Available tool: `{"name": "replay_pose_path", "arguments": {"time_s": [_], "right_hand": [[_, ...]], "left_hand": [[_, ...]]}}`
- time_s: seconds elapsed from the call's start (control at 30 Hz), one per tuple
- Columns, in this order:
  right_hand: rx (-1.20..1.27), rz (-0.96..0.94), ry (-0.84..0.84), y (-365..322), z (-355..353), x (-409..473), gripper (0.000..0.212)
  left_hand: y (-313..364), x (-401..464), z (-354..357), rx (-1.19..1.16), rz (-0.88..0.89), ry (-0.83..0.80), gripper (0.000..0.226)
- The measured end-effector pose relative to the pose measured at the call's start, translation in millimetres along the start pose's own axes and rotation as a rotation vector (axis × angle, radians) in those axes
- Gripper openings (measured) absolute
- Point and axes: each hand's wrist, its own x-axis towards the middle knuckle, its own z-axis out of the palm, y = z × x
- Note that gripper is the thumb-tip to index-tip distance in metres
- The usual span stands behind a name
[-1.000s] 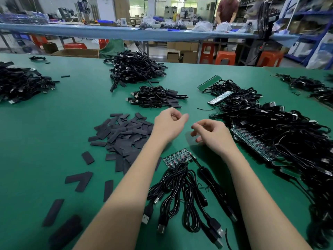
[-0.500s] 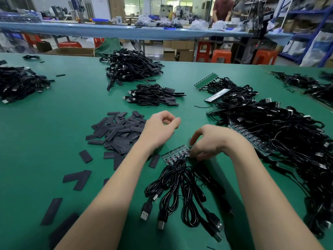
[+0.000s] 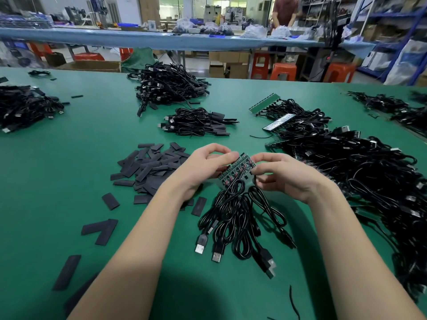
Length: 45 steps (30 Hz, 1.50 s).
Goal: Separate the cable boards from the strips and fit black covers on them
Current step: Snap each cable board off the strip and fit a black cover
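Strip: the strip [image 3: 238, 168] of small green boards is up off the table, held between the two hands. Its long side runs slanted, from low near the left hand up and away toward the right hand.
Left hand: the left hand [image 3: 204, 166] holds the near, lower end of the strip. Its fingers [image 3: 227, 155] curl over the top edge and the thumb looks tucked under, so they are clamped on the strip.
Right hand: the right hand [image 3: 284, 175] pinches the far, upper end. Its fingers [image 3: 260, 158] are bent tight on the last board there.
Cables: the black cables [image 3: 235, 218] hang down from the strip, just below the fingers, and lie in loops on the green table [image 3: 57, 181] toward the person.
Which hand is nearer: both hands touch the strip, one at each end. The right hand's fingers sit on the end board, so that board looks like the one to come off first.
Next move, a guess: the right hand would bend or snap its end board away while the left hand keeps the rest of the strip steady.
Black covers: the heap of black covers [image 3: 150, 167] lies just past the left hand's wrist side, closer to the left hand than to the right.
Watch out: the hanging cables could tangle when one board is pulled free.
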Motion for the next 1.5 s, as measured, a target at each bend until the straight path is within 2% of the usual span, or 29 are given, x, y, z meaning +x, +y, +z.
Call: {"name": "replay_pose_path", "arguments": {"time_s": [0.2,0.3,0.5,0.77,0.9,1.0,1.07,1.2,1.3,1.4,1.5], "right_hand": [[-0.100,-0.041,-0.015,3.2,-2.6,-4.0,0.015],[-0.117,-0.090,0.036,2.7,3.4,-0.5,0.036],[-0.137,-0.125,0.068,7.1,11.1,6.4,0.024],[0.143,-0.084,-0.057,10.2,11.4,9.2,0.044],[0.215,-0.039,-0.095,12.1,13.8,10.7,0.035],[0.295,-0.020,-0.107,13.3,15.3,11.0,0.016],[0.284,-0.044,-0.113,12.7,15.3,10.2,0.015],[0.218,-0.068,0.003,9.3,8.7,8.1,0.012],[0.025,-0.100,0.158,8.8,2.6,7.3,0.012],[-0.054,-0.133,0.240,7.4,4.7,6.9,0.013],[-0.039,-0.160,0.264,4.4,9.2,6.0,0.010]], "left_hand": [[-0.2,-2.6,-1.5,-0.072,0.002,-0.076,0.015],[1.5,-4.3,-1.8,-0.074,-0.001,-0.127,0.012],[4.5,-9.6,-4.6,-0.102,-0.054,-0.223,0.017],[5.5,-10.7,-4.4,-0.250,-0.051,-0.269,0.019],[7.0,-12.2,-5.8,-0.266,-0.051,-0.303,0.022],[6.5,-14.1,-5.1,-0.294,-0.023,-0.315,0.018],[6.4,-14.6,-4.4,-0.302,-0.007,-0.326,0.017],[6.5,-13.0,-5.6,-0.196,-0.056,-0.370,0.025],[5.9,-11.2,-5.4,0.051,-0.093,-0.428,0.029],[5.0,-6.9,5.3,0.380,-0.006,-0.280,0.038],[5.8,-4.5,20.0,0.334,0.096,-0.058,0.041]]}}
